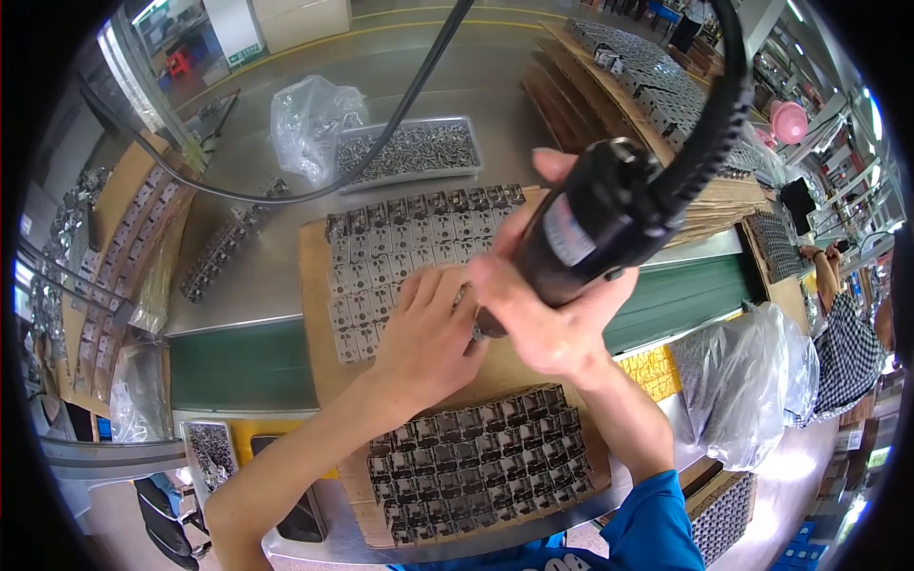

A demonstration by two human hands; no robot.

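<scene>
My right hand is wrapped around a black power screwdriver, which tilts with its lower end down and to the left. A thick black cable leads up from its top. Beside that lower end, my left hand rests on rows of flat silver metal brackets, fingers bent and thumb drawn in. What its fingertips grip is hidden, and so is the screwdriver's tip. Under the brackets lies a cardboard sheet. Closer to me, a block of dark metal assemblies sits in rows on cardboard.
Beyond the brackets stand a clear tray of small screws and a plastic bag. A green belt crosses the bench. A phone lies near left, a clear bag at right. Stacked cardboard sheets carry metal parts at far right.
</scene>
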